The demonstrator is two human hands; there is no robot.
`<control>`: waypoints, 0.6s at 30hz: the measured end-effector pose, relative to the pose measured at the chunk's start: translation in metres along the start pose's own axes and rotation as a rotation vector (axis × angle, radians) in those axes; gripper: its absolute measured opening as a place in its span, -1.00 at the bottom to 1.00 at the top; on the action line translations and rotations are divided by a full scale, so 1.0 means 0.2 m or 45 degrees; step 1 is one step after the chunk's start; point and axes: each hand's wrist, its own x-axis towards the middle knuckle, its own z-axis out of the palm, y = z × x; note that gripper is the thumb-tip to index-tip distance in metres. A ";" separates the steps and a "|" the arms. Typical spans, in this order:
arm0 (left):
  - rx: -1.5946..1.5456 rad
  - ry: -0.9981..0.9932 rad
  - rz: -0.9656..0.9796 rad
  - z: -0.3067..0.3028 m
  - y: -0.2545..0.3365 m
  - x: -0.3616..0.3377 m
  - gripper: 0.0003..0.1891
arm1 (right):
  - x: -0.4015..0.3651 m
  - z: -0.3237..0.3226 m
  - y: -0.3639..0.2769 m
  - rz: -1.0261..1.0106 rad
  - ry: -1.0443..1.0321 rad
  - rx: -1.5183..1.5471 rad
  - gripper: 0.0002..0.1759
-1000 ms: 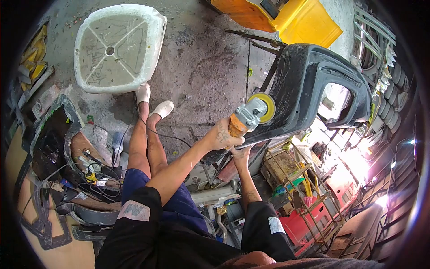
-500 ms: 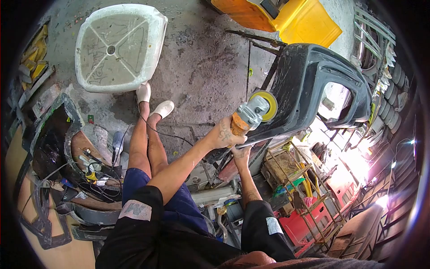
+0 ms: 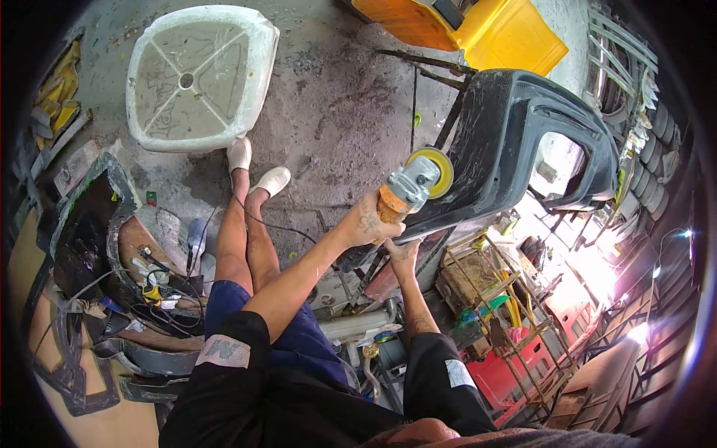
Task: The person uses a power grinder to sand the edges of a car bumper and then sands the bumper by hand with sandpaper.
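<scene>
My left hand (image 3: 367,219) is wrapped round the orange body of an angle grinder (image 3: 407,190). The grinder's round yellow disc (image 3: 439,173) lies at the near left edge of a large black car bumper (image 3: 489,149), overlapping its scuffed surface. Just below the grinder, my right hand (image 3: 404,254) grips the bumper's lower edge; some of its fingers are hidden behind that edge. White scratches and dust mark the bumper, which has a big opening towards its right end. It leans on a dark metal stand (image 3: 448,123).
A white plastic stool (image 3: 202,82) stands at the upper left, close to my feet. Yellow bodywork (image 3: 515,41) lies at the top. Black bumper parts (image 3: 86,231) and cables pile up at left. A rusty rack (image 3: 515,321) and red crates (image 3: 515,373) are at lower right.
The grinder and my left hand have shifted slightly left and up along the bumper's edge. My right hand stays at the bumper's lower edge.
</scene>
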 end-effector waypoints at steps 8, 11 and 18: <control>0.091 -0.025 -0.010 0.01 0.02 0.01 -0.49 | 0.01 -0.01 -0.06 -0.018 -0.072 0.002 0.02; 0.024 -0.004 0.014 0.02 0.03 0.01 -0.49 | 0.01 0.01 -0.01 -0.060 -0.005 0.042 0.08; 0.049 -0.016 -0.024 0.01 0.03 0.02 -0.50 | 0.00 0.00 -0.02 -0.080 -0.043 -0.043 0.06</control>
